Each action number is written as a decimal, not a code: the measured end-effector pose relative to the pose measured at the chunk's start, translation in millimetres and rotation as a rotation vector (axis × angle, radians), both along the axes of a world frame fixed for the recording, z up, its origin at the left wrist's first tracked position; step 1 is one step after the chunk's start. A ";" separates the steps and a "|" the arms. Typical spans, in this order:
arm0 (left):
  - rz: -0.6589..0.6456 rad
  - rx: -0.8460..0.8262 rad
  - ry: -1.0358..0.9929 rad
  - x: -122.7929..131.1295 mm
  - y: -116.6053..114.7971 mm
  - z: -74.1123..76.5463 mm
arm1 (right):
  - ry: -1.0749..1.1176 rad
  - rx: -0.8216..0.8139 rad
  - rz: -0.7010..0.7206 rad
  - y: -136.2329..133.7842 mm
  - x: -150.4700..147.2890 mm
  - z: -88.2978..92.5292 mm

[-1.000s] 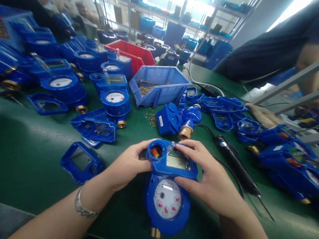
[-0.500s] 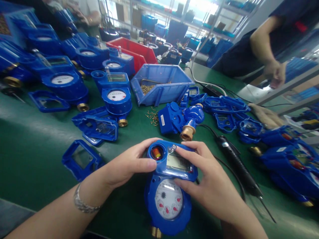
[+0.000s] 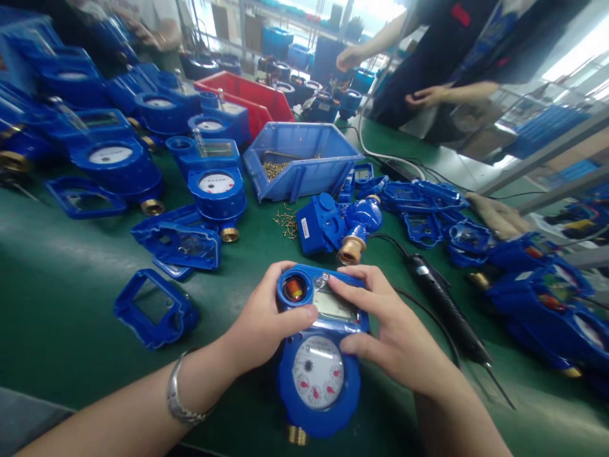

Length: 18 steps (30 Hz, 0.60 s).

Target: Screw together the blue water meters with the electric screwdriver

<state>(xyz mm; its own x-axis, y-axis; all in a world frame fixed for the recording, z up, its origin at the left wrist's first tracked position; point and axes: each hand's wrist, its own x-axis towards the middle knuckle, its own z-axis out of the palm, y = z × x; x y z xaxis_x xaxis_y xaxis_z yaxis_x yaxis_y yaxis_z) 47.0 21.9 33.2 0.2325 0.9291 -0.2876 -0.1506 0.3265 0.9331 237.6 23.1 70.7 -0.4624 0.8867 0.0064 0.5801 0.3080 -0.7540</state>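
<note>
Between my hands is a blue water meter (image 3: pixel 318 374) with a white round dial, a small display and a brass fitting at its lower end. My left hand (image 3: pixel 266 317) grips the left side of its upper housing, thumb lying across the front by the round opening. My right hand (image 3: pixel 390 324) holds the right side, a fingertip by the clear plug above the display. Just beyond lies another water meter (image 3: pixel 323 222) on its side. A loose blue cover frame (image 3: pixel 155 308) lies to the left, and a black electric screwdriver (image 3: pixel 445 304) to the right.
A blue bin (image 3: pixel 304 171) holds brass screws, with loose screws (image 3: pixel 285 221) spilled before it. Behind it stands a red bin (image 3: pixel 252 95). Several meters (image 3: pixel 216 190) stand left; blue covers (image 3: pixel 423 203) pile up right. A screwdriver cable (image 3: pixel 390 240) crosses the table. People stand across it.
My left thumb has slid further right across the upper housing, and my right thumb has shifted slightly. The view has moved a little. Across the table, two people's arms now show at right.
</note>
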 end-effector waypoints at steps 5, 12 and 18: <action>-0.014 -0.031 0.007 0.2 0.6 2.6 | 0.492 -0.242 -0.572 -3.3 -1.8 -22.8; -0.047 -0.009 -0.044 -0.3 -0.2 -1.1 | 0.775 -0.864 -0.640 -1.0 -25.9 -12.0; -0.030 0.031 0.023 -1.6 -3.8 -0.4 | 0.782 -0.850 -0.802 7.0 -38.5 -14.7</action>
<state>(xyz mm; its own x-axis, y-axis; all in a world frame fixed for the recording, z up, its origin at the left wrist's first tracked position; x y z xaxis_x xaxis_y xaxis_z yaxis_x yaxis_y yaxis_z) 45.3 18.1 32.8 0.2542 0.9302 -0.2646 -0.1190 0.3016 0.9460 199.1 30.2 56.0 0.0381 0.7669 -0.6406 -0.2722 -0.6088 -0.7451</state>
